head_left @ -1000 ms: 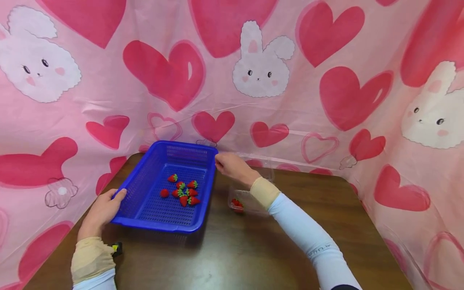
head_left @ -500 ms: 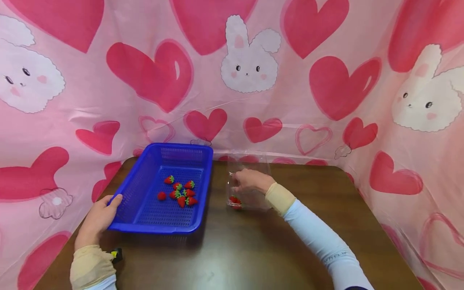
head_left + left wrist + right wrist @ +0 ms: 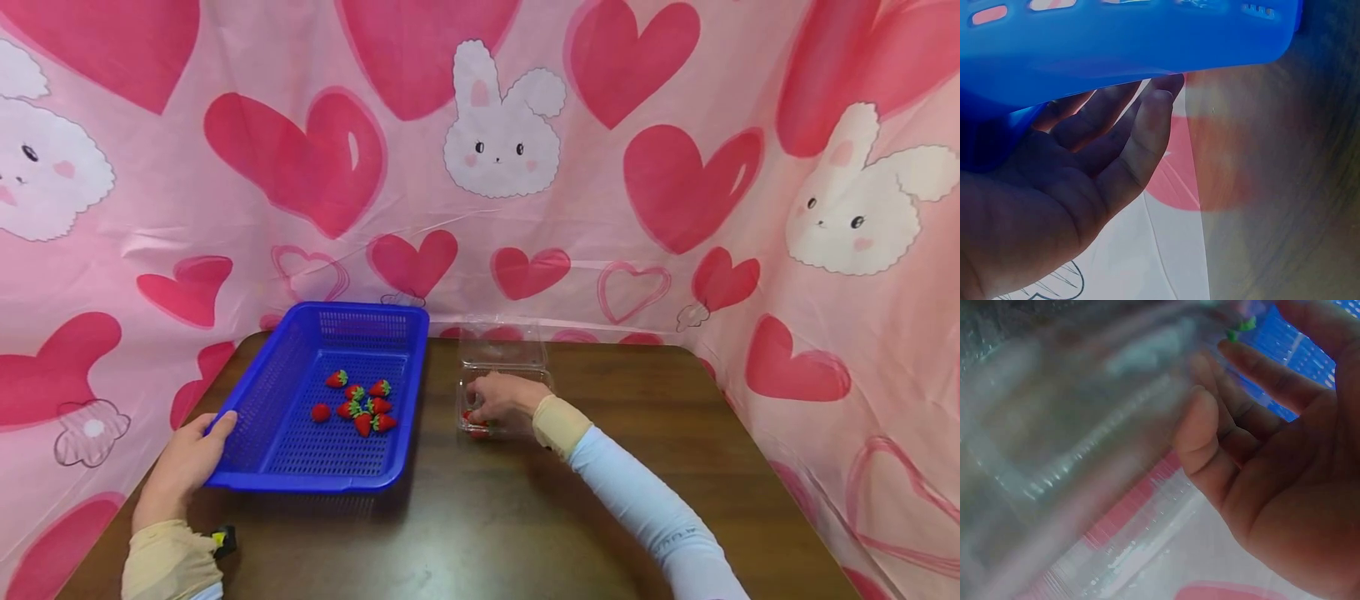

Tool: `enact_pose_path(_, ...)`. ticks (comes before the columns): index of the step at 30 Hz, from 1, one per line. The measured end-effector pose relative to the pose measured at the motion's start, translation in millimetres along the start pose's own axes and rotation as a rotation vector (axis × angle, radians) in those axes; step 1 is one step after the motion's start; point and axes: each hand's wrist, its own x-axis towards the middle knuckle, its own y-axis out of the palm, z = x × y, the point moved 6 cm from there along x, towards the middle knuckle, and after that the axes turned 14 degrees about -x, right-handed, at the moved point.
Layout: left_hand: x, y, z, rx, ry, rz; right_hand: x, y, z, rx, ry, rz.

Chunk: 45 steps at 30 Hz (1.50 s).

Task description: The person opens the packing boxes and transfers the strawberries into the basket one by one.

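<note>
A blue plastic basket (image 3: 408, 417) stands slightly tilted on the left of the table, with several strawberries (image 3: 363, 423) on its slotted floor. My left hand (image 3: 183, 462) grips its left side near the front corner, thumb over the rim; in the left wrist view the curled fingers (image 3: 1150, 128) are under the blue edge. To the right, a clear plastic clamshell box (image 3: 536, 379) has its lid raised. My right hand (image 3: 504, 396) reaches down into it, over red strawberries (image 3: 477, 432) at its front left. In the right wrist view the fingers are loosely bent, with nothing visible in the palm.
The brown wooden table (image 3: 480, 533) is backed by a pink curtain (image 3: 585, 225) with hearts and rabbits. A small black object with a yellow mark (image 3: 223, 542) is beside the left wrist.
My right hand has left the basket's right rim and moved right, then down into the clear box. My left hand stays on the basket. The head view has turned slightly right.
</note>
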Motion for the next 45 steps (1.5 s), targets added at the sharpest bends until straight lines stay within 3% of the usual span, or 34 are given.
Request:
enact_pose_path(8,-0.9,1.4,2.0,-0.008,0.008,-0.009,11,13,2,-0.006,-0.021,0.013)
enact_pose_path(13,0.8,0.9,2.3,-0.014,0.019,-0.018,11,10,0,0.001,-0.023,-0.024)
enact_pose_path(19,0.9,0.3,3.1,-0.012,0.034,-0.022,1,-5,-5,0.024,0.029,-0.111)
enact_pose_path(25,1.1,-0.1,2.0,-0.010,0.036,-0.028,-8,-36,-4,-0.025,0.059,-0.237)
enact_pose_path(29,0.6,0.4,1.4,-0.014,0.024,-0.019,-7,-61,10,-0.052,0.001,-0.352)
enact_pose_path(35,-0.3,-0.3,0.7,-0.008,0.030,-0.023,5,-87,49,0.014,-0.119,-0.496)
enact_pose_path(45,1.1,-0.4,-0.1,-0.041,0.013,-0.015,38,-85,112,-0.021,-0.244,-0.436)
